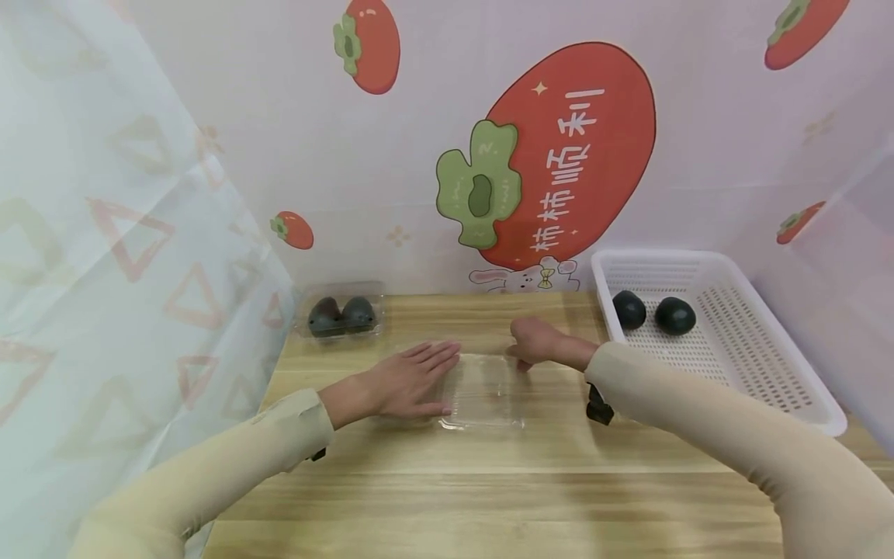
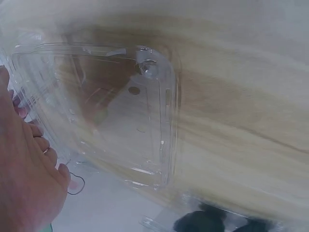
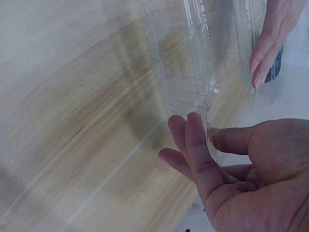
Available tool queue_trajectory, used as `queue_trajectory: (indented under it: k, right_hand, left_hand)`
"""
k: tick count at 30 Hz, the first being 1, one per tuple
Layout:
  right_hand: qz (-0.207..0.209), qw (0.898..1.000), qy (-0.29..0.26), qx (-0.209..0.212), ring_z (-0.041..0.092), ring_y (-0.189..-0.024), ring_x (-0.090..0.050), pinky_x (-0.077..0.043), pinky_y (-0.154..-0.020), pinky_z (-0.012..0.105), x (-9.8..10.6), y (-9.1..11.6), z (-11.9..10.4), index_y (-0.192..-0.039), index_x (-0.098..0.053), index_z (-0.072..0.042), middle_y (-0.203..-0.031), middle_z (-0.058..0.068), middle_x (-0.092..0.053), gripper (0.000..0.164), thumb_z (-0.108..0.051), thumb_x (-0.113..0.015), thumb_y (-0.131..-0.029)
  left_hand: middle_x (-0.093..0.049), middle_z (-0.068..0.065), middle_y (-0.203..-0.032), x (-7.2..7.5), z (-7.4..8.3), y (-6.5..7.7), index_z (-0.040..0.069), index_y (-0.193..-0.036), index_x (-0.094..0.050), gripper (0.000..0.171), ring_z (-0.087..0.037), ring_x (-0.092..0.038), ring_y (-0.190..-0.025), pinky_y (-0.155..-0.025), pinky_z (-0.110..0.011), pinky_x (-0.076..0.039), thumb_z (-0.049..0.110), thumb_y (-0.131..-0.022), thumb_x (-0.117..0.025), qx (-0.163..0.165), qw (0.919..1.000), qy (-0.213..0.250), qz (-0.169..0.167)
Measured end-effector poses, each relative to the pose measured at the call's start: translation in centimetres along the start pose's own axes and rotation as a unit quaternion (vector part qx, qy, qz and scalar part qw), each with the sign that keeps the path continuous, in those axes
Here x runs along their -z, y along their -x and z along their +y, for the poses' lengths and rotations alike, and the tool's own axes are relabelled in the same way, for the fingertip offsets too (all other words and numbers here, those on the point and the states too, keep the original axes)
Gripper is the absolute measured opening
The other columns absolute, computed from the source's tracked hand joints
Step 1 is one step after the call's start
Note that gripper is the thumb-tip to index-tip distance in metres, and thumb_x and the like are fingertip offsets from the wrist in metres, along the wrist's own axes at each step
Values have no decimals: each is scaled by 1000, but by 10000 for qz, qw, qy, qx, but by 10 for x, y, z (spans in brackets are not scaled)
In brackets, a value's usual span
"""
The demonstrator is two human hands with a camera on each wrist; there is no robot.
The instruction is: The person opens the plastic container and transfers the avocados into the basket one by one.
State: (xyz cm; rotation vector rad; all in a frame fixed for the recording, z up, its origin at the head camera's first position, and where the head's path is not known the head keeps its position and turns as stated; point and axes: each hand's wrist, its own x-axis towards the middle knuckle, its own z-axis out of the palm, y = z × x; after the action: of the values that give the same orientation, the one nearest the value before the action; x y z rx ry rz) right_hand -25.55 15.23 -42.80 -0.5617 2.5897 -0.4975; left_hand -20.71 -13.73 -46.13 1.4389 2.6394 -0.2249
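Note:
A clear plastic clamshell box [image 1: 482, 396] lies open on the wooden table between the two hands. My left hand [image 1: 412, 380] rests at its left side with straight fingers, palm down. At the opposite edge, my right hand [image 1: 536, 341] pinches the rim. The right wrist view shows the thumb and fingertips [image 3: 194, 123] meeting on that clear rim [image 3: 205, 82]. In the left wrist view, one half of the box [image 2: 120, 125] appears beside the left hand [image 2: 29, 179], with nothing in it.
At the back left stands another clear box [image 1: 380, 289] holding two dark avocados [image 1: 358, 312]. A white perforated basket [image 1: 768, 326] at the right holds two more avocados [image 1: 675, 315]. Printed cloth [image 1: 391, 171] rises behind the table, with a pale sheet [image 1: 161, 256] along the left.

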Motion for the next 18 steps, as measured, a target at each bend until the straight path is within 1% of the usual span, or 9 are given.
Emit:
queue_trajectory:
  k: [2,5,11,14,18]
  right_hand:
    - [-30,9999,-116,-25,14,-60,-72,-46,-62,22,-2,-3,-4,-84,-60,-3,-66,6,-71,22,-10,-69,-102]
    - [-52,9998,-185,45,13,-59,-71,-44,-60,21,-4,-7,-10,-84,-61,-2,-67,6,-71,21,-10,-70,-102]
    - [20,9995,-207,232,11,-56,-68,-42,-59,20,-10,-17,-24,-81,-63,-2,-64,6,-71,23,-10,-69,-101]
    - [89,9991,-251,328,14,-57,-71,-42,-58,18,-15,-21,-30,-78,-64,-2,-63,6,-72,24,-9,-69,-101]
    - [130,9981,-441,418,23,-64,-76,-43,-58,19,-21,-25,-38,-76,-63,-3,-62,6,-72,26,-8,-68,-102]
  left_hand:
    - [-16,-16,-177,-2,-1,6,0,-167,-25,92,-27,-15,-163,-131,-44,-19,68,-107,-40,15,10000,32,38]
    - [-17,-16,-176,-3,-3,15,0,-167,-25,92,-26,-16,-163,-130,-44,-20,67,-107,-42,68,9999,75,42]
    - [-22,-19,-175,-4,-6,35,-2,-166,-28,91,-30,-22,-162,-128,-49,-25,66,-107,-45,92,9997,124,184]
    - [-25,-19,-174,-5,-9,44,-3,-165,-31,90,-32,-25,-161,-128,-50,-27,64,-106,-48,89,9995,157,251]
    - [-27,-19,-173,-6,-13,56,-3,-164,-33,89,-32,-27,-160,-127,-52,-28,62,-106,-52,114,9992,239,292]
